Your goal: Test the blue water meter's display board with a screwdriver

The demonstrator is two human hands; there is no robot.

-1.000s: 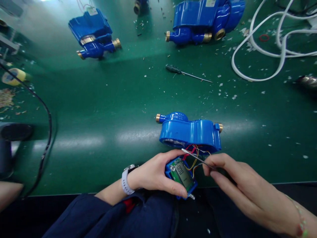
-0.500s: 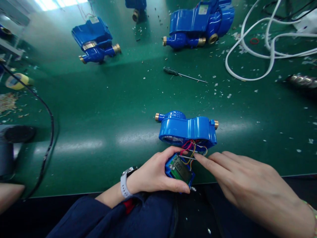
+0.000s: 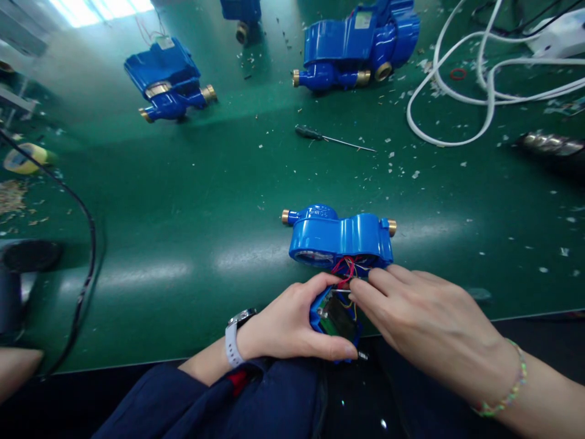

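My left hand [image 3: 292, 320] grips a blue-cased display module [image 3: 339, 318] with a green circuit board, fingers behind it and thumb along the lower edge. My right hand [image 3: 411, 311] is closed at the module's upper right edge, fingertips pinched beside the red and yellow wires [image 3: 346, 268]. A short thin metal piece [image 3: 340, 291] lies across the board's top and meets these fingertips; what exactly they hold is hidden. The wires run into a blue water meter [image 3: 340, 238] with brass threaded ends, lying on the green table just beyond both hands.
A screwdriver [image 3: 336, 139] lies beyond the meter. Farther back stand more blue meters [image 3: 171, 79], [image 3: 351, 46]. White cable [image 3: 491, 91] loops at the right, near a drill bit [image 3: 551, 144]. At the left are tape [image 3: 25, 158], a black cable [image 3: 91, 244] and another person's arm [image 3: 18, 369].
My right hand has moved left, closer to the module, and its fingertips have closed in over the wires. The display digits no longer show. The whole view has shifted slightly.
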